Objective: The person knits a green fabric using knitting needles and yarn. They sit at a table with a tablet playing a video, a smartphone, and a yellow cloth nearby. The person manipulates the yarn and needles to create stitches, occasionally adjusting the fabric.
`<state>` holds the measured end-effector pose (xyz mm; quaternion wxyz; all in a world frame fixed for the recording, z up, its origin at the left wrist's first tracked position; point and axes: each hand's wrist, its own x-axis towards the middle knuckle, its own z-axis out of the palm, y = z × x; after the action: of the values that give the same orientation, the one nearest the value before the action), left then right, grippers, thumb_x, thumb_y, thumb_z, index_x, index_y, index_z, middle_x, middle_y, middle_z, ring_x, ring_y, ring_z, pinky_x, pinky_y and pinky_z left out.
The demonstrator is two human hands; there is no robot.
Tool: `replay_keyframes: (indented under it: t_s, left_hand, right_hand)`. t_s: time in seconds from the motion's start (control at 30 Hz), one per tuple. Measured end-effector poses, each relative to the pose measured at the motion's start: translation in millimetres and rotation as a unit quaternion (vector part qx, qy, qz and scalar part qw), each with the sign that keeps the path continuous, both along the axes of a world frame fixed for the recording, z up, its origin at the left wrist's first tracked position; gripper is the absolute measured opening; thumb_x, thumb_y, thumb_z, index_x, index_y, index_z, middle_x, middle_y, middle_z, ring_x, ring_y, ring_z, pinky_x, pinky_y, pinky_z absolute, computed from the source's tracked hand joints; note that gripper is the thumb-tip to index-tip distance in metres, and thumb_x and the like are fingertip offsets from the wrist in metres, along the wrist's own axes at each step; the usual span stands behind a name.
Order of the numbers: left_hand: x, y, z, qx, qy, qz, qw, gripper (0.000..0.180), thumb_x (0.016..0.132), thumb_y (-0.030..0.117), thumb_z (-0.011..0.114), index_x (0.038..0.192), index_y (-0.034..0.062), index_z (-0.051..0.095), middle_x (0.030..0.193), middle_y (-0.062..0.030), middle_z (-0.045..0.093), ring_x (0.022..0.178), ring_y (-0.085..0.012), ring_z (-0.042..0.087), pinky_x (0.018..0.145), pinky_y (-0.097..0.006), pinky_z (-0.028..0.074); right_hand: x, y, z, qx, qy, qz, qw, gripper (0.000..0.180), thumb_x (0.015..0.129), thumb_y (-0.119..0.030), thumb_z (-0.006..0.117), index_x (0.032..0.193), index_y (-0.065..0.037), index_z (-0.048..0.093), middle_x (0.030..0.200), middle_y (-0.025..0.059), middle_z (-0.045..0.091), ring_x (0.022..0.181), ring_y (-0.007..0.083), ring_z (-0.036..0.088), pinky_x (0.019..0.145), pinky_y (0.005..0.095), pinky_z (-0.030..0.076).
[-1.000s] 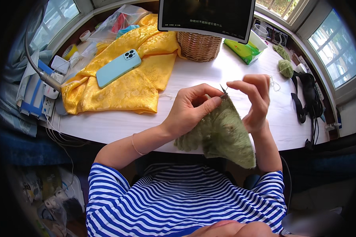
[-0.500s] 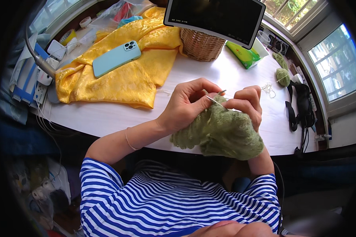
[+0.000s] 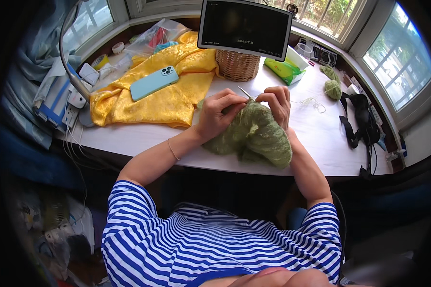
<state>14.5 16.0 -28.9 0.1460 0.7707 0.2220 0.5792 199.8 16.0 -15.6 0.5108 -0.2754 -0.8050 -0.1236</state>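
A fuzzy green piece of knitting (image 3: 261, 138) hangs between my hands over the near edge of the table. My left hand (image 3: 219, 114) is closed on its upper left edge, thumb and fingers pinched together. Opposite it, my right hand (image 3: 277, 105) is closed at the upper right edge, fingers curled at the stitches. A thin pale knitting needle (image 3: 244, 92) pokes up and away between the two hands. My fingers and the knitting hide the rest of the needlework. Loose pale yarn (image 3: 313, 104) trails on the table right of my right hand.
Left lies a yellow cloth (image 3: 148, 107) with a light blue phone (image 3: 154, 82) on it. A tablet (image 3: 245, 26) stands before a wicker basket (image 3: 238, 65). Right are a green tissue pack (image 3: 283, 71), green yarn ball (image 3: 332, 89) and black straps (image 3: 364, 117). A lamp arm (image 3: 66, 57) rises left.
The view has shifted, showing more of the windows. My hands have come closer together with the knitting, and the needle now points up and left between them.
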Motion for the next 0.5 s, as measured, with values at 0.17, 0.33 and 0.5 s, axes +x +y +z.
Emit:
replay_keyframes:
  t_s: [0.17,0.33,0.5]
  left_hand:
    - [1,4,-3,0.037,0.017,0.03,0.999,0.014,0.076,-0.002,0.065,0.09,0.0036,0.064,0.078,-0.0096,0.061,0.067,-0.0206,0.06,0.057,-0.028,0.048]
    - [-2,2,-11,0.009,0.043,0.041,0.998,0.011,0.076,-0.005,0.063,0.084,0.0025,0.062,0.076,-0.0104,0.058,0.065,-0.0223,0.059,0.056,-0.029,0.046]
    - [-3,-4,-7,-0.02,0.065,0.039,0.997,0.012,0.071,-0.011,0.06,0.076,-0.0001,0.059,0.076,-0.0127,0.061,0.066,-0.0251,0.06,0.058,-0.03,0.046]
  right_hand:
    - [4,-3,3,-0.018,0.01,0.003,1.0,0.024,0.068,-0.029,0.063,0.084,-0.012,0.059,0.086,0.0047,0.05,0.083,0.0231,0.047,0.075,0.0339,0.035]
    - [1,-8,-6,-0.012,0.03,0.007,0.999,0.014,0.069,-0.011,0.056,0.082,-0.013,0.06,0.083,0.0032,0.052,0.079,0.0209,0.05,0.073,0.0325,0.035]
    - [-5,-8,-10,-0.02,0.008,0.024,0.999,0.009,0.077,-0.013,0.055,0.086,-0.014,0.057,0.086,0.0014,0.05,0.083,0.0174,0.049,0.074,0.0298,0.035]
